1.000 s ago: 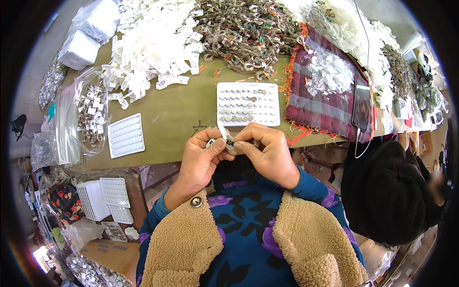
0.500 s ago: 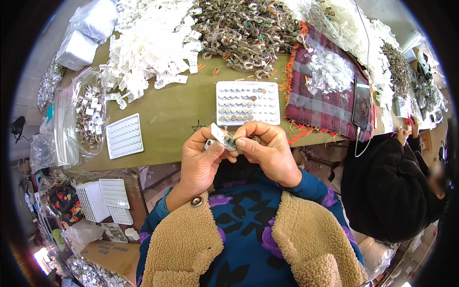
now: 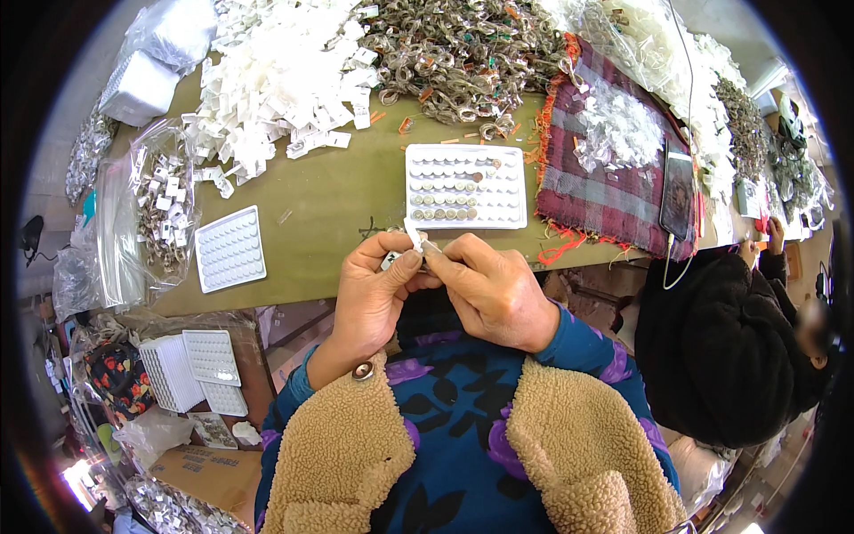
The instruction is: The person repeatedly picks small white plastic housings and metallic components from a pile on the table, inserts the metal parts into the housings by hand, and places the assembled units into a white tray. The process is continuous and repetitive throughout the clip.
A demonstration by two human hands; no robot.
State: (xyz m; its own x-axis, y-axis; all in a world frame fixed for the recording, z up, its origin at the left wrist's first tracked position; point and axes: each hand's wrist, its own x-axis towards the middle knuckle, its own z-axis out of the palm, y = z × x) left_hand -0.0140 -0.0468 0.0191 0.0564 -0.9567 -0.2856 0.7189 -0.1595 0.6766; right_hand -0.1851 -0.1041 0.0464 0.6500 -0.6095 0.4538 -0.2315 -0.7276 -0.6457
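- The left hand (image 3: pixel 378 289) pinches a small white plastic tag (image 3: pixel 414 237) between thumb and fingertips.
- The right hand (image 3: pixel 494 289), fingers closed, grips the same tag from the other side.
- Just beyond lies a white dimpled plastic tray (image 3: pixel 464 187) on the olive-green table (image 3: pixel 329 200).

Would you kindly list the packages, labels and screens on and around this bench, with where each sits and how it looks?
Phone: on the plaid cloth at right, dark screen, upright slab.
Clear bag: left on the table, see-through, holds small white and metal bits.
White tag pile: top left, small white pieces heaped.
Cardboard box: on the floor lower left, brown, flat.
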